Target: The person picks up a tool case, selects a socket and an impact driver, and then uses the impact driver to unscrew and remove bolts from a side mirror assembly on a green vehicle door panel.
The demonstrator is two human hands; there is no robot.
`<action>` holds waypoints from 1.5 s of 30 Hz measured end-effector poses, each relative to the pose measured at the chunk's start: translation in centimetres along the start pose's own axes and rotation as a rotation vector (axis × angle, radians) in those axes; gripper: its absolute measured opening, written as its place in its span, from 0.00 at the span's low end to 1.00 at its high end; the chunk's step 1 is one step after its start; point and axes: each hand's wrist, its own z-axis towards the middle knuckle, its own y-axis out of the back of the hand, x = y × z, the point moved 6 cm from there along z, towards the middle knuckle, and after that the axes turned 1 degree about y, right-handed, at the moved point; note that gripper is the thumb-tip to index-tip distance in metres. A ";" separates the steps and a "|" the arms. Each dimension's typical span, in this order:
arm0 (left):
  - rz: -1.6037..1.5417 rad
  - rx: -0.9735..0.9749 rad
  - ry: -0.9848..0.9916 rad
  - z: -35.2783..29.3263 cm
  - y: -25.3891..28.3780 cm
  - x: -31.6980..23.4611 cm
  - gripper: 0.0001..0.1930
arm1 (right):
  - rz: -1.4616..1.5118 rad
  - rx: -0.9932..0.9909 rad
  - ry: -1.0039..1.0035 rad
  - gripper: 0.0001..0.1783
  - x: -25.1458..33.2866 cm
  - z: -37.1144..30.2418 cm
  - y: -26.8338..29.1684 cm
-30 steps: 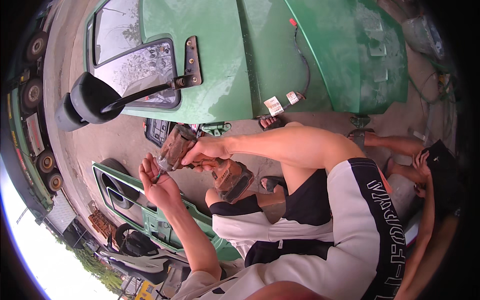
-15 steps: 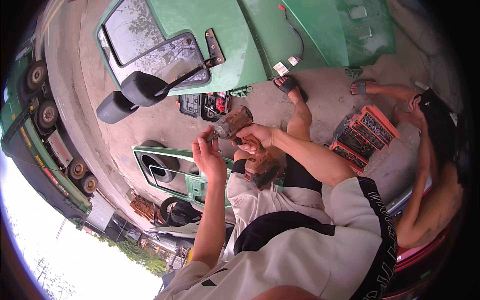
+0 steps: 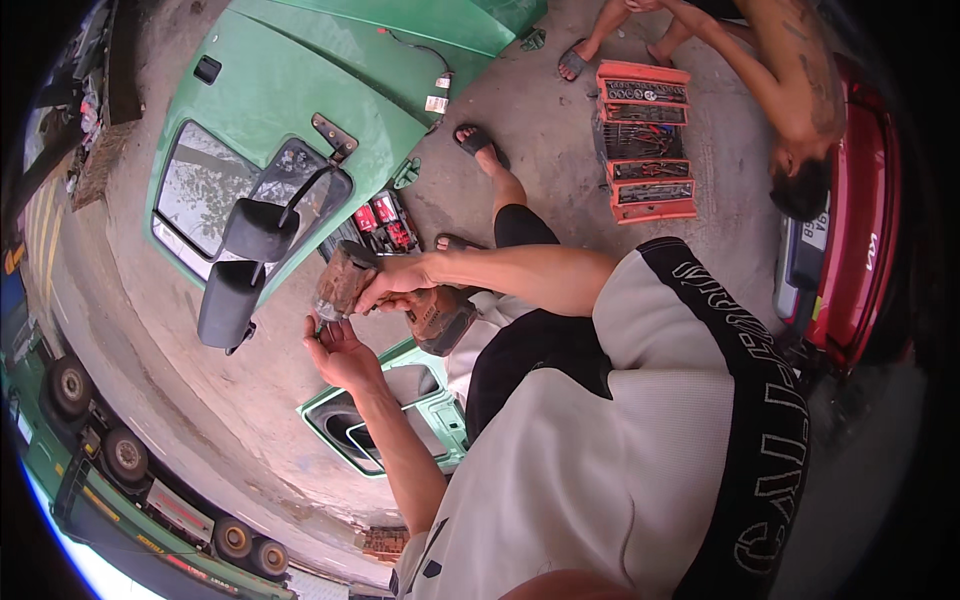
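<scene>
and here's the right hand (image 3: 398, 278) — wrapped round the grip of the drill (image 3: 346, 280), out at nine o'clock from mid-view. the left hand (image 3: 348, 362) is half open, fingers curled up to the drill's tip; can't tell if they pinch anything! green panel (image 3: 300, 95) at ten o'clock, orange toolbox (image 3: 647, 171) between one and two — green frame (image 3: 440, 420) down at seven.
</scene>
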 end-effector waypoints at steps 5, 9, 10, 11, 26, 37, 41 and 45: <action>-0.194 0.347 0.131 -0.9 4.8 -5.3 0.21 | -0.349 -0.233 0.403 0.15 2.1 -3.7 -8.3; -0.266 0.371 0.136 -3.1 1.6 -6.7 0.19 | -0.724 -0.317 0.673 0.23 5.1 -6.7 -9.5; -0.261 0.395 0.146 -3.4 0.5 -6.1 0.19 | -0.726 -0.342 0.684 0.23 5.3 -7.2 -8.5; -0.313 0.446 0.162 -3.5 -0.5 -6.3 0.19 | -0.751 -0.354 0.730 0.22 5.6 -7.1 -8.1; -0.143 0.281 0.433 -1.9 -17.1 -3.5 0.25 | -1.043 -0.581 0.783 0.23 15.6 -15.3 2.5; -0.295 0.129 0.392 -1.7 -19.0 -2.9 0.20 | -1.014 -0.476 0.794 0.19 18.6 -14.3 5.8; -0.249 0.066 0.417 -1.9 -16.6 -4.2 0.18 | -1.060 -0.435 0.790 0.17 17.4 -13.4 3.6; -0.207 0.072 0.448 -0.8 -17.4 -3.9 0.19 | -0.977 -0.507 0.805 0.19 17.1 -13.2 4.5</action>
